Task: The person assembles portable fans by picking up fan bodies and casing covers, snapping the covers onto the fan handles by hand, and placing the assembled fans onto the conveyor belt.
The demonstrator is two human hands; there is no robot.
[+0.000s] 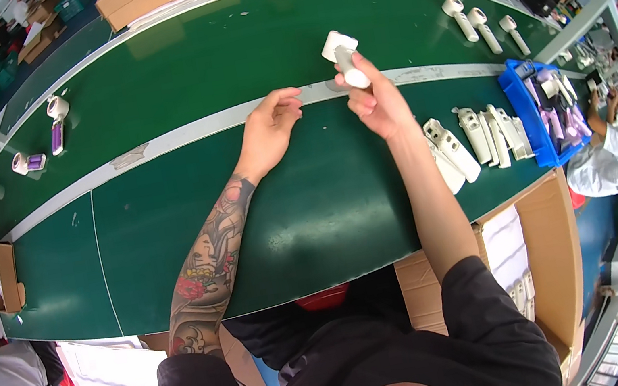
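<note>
My right hand [375, 100] grips a white handheld device [343, 53] by its round handle, fingers wrapped about it. The device's wide, flared head points away from me, above the green conveyor belt [219, 48]. My left hand [270, 129] hovers beside the pale rail [178, 140] at the belt's near edge. Its fingers are loosely bent and apart from the thumb, with nothing seen in them. To the right of my right forearm, several white handle shells [456, 155] lie side by side on the green worktable [314, 225].
A blue bin [538, 123] of white and purple parts stands at the right. Devices rest on the belt, white ones [480, 31] right and purple-handled ones [58, 137] left. Cardboard boxes flank me, one [563, 224] by my right arm. Co-workers [613, 154] sit at both sides.
</note>
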